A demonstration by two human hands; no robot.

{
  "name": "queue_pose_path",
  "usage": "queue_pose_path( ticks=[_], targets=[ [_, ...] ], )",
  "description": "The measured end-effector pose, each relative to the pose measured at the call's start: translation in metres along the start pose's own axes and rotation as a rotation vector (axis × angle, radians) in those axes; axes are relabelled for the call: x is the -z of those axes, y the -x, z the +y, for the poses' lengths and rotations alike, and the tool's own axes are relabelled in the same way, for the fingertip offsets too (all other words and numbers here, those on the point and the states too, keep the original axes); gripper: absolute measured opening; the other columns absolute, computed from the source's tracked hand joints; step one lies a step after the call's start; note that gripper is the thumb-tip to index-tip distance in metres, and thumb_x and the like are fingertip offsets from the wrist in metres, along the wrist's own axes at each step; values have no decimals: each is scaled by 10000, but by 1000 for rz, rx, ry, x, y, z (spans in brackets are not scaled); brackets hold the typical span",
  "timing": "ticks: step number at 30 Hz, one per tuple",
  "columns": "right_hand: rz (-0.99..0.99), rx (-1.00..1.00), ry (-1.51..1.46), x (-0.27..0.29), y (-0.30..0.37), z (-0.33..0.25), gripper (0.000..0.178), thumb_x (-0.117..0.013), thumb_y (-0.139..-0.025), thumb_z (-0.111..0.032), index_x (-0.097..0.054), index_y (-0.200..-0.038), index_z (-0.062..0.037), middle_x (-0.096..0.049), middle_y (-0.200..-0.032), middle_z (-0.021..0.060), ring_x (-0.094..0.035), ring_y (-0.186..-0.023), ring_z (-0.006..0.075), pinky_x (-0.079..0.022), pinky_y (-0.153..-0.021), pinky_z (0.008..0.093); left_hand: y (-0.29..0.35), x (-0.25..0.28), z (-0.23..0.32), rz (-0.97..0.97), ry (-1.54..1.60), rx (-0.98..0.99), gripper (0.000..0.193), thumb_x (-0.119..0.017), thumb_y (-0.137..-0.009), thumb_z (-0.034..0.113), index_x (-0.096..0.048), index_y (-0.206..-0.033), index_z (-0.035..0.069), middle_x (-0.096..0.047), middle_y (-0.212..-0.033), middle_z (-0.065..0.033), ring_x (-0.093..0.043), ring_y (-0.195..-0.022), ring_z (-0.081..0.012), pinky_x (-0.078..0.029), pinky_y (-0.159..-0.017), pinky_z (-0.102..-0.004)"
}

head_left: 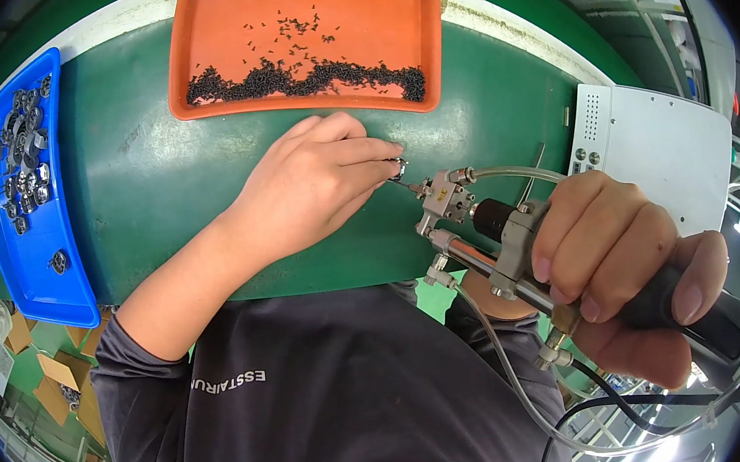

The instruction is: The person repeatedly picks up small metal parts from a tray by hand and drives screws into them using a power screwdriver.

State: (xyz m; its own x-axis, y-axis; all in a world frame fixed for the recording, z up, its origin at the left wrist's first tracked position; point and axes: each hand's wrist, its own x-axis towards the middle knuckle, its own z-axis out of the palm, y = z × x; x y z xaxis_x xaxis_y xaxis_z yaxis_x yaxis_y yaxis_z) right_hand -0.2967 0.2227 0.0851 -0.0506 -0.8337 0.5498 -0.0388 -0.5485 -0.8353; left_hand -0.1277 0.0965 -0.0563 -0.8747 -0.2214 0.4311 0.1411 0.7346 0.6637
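Illumination is bright and even across the green tabletop [148, 234], with a soft pale sheen at its upper left. White lights [665, 450] glare near the lower-right rim. Fisheye distortion bows the blue tray [55, 292]; black vignetting fills the corners. The small metal part [399, 169] resolves poorly.

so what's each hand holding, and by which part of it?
Right hand: the tool, by its black handle. Left hand: a small shiny part, mostly hidden, so where it's gripped can't be told.
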Motion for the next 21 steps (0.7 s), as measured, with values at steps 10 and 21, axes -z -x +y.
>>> queue_pose_path(
  ticks=[10,21],
  targets=[
    [3,-25,37,-2,1,-1,411,-676,-998,-500,-533,-1202,-172,-580,-728,-4,-556,-531,118,-479,-522,272,1,-2,-1,0,10,6,234,-817,-755,61,-787,-987,46,-766,-1128,-10,-640,-901,-224,-548,-788,-373],
    [116,113,-26,-10,3,16,310,-663,-1022,-335,-426,-1017,-137,-514,-629,-6,-496,-472,128,-459,-472,289,6,-6,2,-93,-205,-35,145,-724,-825,171,-746,-959,120,-705,-1040,30,-617,-900,-178,-490,-773,-344]
  ],
)
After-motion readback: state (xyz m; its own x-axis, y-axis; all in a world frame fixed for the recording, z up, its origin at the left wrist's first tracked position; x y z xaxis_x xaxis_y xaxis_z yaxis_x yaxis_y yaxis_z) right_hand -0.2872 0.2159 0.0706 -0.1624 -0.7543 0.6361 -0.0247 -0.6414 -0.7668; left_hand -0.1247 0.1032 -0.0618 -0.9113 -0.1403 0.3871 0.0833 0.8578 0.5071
